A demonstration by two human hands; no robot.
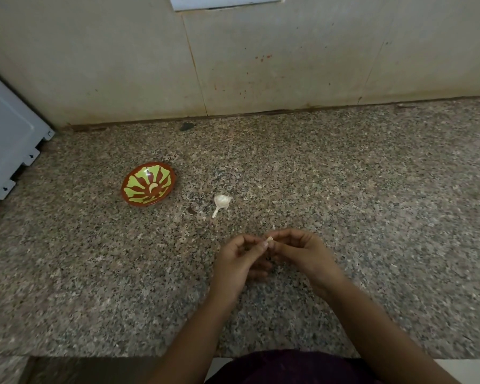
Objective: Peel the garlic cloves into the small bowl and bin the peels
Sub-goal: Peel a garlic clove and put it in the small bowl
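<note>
A garlic clove (pixel 269 239) is pinched between the fingertips of my left hand (pixel 240 260) and my right hand (pixel 302 252), just above the granite counter near its front. Most of the clove is hidden by my fingers. The small bowl (pixel 139 199), red-brown with a green pattern, sits on the counter to the far left and holds one peeled clove (pixel 153 187). What is left of the garlic bulb (pixel 221 202), with its stalk, lies between the bowl and my hands. A few small peel scraps (pixel 198 213) lie beside it.
The speckled granite counter (pixel 372 189) ends at a stained tiled wall (pixel 288 65) at the back. A white appliance (pixel 6 139) stands at the left edge. The counter's front edge (pixel 122 356) runs just below my forearms. No bin is in view.
</note>
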